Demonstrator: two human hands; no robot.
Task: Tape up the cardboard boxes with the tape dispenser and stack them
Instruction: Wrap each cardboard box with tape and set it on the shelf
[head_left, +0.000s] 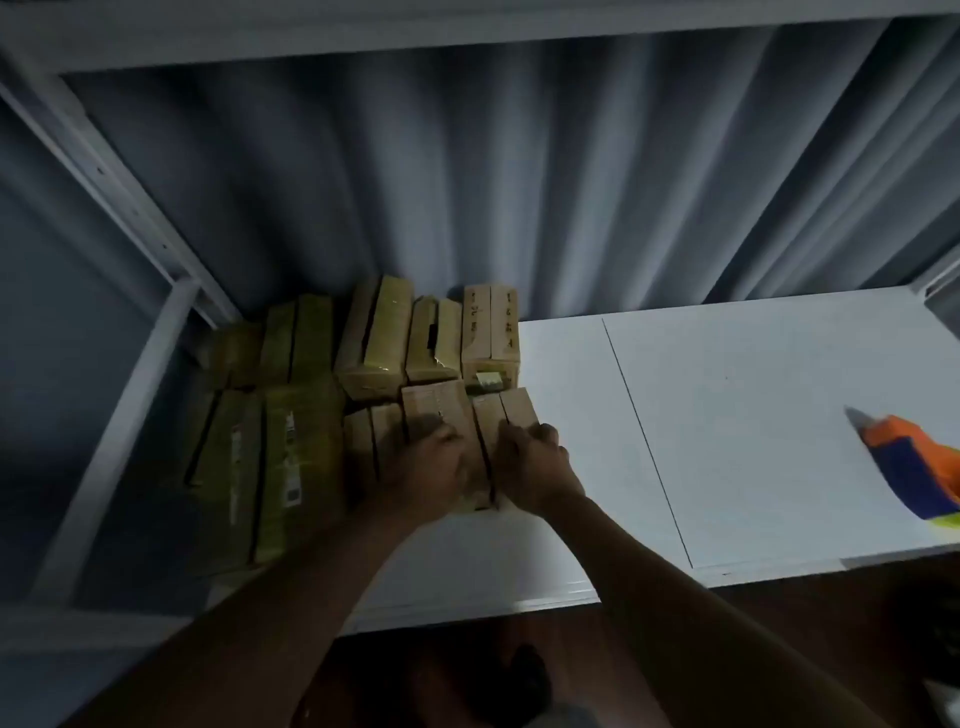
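Observation:
Several small cardboard boxes lie packed together on the left part of a white shelf board (727, 415). Two plain brown boxes sit nearest me. My left hand (434, 462) rests with curled fingers on the left brown box (431, 410). My right hand (530, 460) grips the near part of the right brown box (511, 408). Behind them stand three more boxes (491, 327), some wrapped in yellowish tape. Larger taped boxes (291, 467) lie at the left. The orange and blue tape dispenser (909, 457) lies alone at the right edge.
A grey metal shelf frame (119, 171) runs along the left and top. A corrugated grey wall (467, 182) closes the back. A thin seam (644, 431) divides the white board. A dark floor shows below the shelf's front edge.

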